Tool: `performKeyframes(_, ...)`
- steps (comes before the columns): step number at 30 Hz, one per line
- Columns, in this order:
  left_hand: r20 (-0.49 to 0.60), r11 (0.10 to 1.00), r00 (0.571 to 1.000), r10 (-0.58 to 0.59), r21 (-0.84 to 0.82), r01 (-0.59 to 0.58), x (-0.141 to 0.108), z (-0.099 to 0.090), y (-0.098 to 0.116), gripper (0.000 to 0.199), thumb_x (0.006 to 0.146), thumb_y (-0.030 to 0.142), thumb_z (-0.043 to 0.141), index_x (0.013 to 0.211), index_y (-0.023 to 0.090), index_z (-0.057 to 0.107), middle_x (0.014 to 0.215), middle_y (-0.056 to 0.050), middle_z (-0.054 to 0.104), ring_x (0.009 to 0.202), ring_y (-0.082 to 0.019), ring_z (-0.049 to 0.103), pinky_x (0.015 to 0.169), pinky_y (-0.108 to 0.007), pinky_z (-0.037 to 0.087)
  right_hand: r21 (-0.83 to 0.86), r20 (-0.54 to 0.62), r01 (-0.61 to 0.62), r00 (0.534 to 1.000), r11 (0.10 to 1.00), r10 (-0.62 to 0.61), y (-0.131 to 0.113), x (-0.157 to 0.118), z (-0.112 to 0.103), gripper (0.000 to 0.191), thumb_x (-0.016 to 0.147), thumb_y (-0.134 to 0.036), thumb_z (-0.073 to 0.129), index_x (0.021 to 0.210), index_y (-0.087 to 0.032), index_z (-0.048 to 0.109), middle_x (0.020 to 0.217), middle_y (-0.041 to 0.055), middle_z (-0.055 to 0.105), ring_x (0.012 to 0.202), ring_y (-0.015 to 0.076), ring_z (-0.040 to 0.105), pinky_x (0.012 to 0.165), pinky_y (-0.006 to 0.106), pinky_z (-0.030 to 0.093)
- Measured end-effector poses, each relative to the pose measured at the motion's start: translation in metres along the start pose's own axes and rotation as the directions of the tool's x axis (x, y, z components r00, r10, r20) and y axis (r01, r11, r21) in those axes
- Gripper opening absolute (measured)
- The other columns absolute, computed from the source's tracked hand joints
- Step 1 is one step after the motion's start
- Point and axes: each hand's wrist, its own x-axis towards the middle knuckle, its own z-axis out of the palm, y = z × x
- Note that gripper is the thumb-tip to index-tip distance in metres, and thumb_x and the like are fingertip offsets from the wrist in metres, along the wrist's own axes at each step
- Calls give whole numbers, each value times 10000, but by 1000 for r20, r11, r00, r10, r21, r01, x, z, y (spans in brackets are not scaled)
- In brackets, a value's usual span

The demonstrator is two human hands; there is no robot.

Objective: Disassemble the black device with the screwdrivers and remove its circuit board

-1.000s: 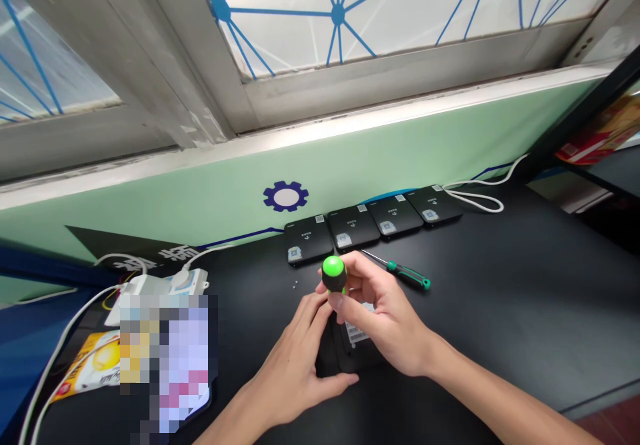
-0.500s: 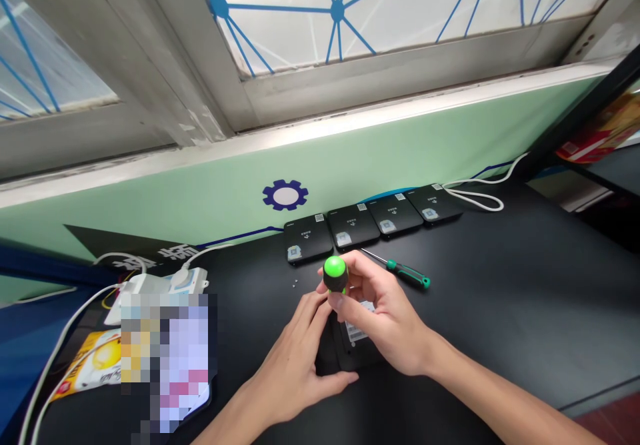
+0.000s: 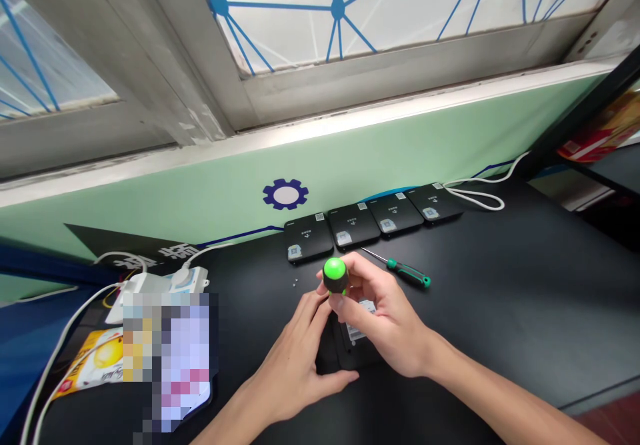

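Observation:
My right hand (image 3: 385,318) grips a screwdriver with a round green-and-black handle (image 3: 335,276), held upright above a black device (image 3: 355,358). The shaft and tip are hidden by my fingers. My left hand (image 3: 293,365) wraps the device's near left side, its fingers rising close to the handle. A white label (image 3: 361,320) on the device is partly covered by my right hand. Beyond my hands, a smaller green-handled screwdriver (image 3: 407,273) lies on the black tabletop (image 3: 500,312).
Several black boxes (image 3: 370,222) stand in a row against the green wall, with a white cable (image 3: 475,195) at their right end. Tiny screws (image 3: 295,280) lie near them. To the left are a white power strip (image 3: 190,277), cables, a pixelated patch (image 3: 170,358) and a yellow packet (image 3: 95,365).

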Motion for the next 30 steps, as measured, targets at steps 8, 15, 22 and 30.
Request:
performKeyframes(8,-24,1000,1000,2,-24,-3,1,1,0,1159,905,363,967,1807,385,239,1665,-143,540,1504,-431,579,1238,-630,563,-77,30,39,999,996,-37,0,1,3,139,1101,-370,709,1149,-240,701,1016,20,660,814,176,590,708,322,496)
performKeyframes(15,-3,999,1000,-16,-38,16,0,2,-3,1018,891,368,974,1730,383,398,1563,-109,627,1369,-412,667,1152,-576,623,-133,61,29,998,991,-21,-4,-2,5,95,1065,-321,719,1099,-233,707,995,13,659,786,164,582,682,313,470)
performKeyframes(22,-8,999,1000,-9,-39,9,0,1,-3,1049,884,352,979,1739,390,373,1557,-110,619,1372,-414,657,1152,-583,617,-120,58,35,998,992,-28,-4,-1,5,156,1099,-386,713,1093,-231,698,975,2,637,776,153,570,677,307,463)
performKeyframes(30,-12,1000,1000,-2,-30,1,0,1,-4,1080,887,363,975,1765,392,347,1601,-117,597,1397,-423,649,1169,-587,613,-130,51,38,998,991,-31,-4,-1,4,219,1110,-452,705,1105,-234,703,986,14,653,776,163,580,676,316,475)
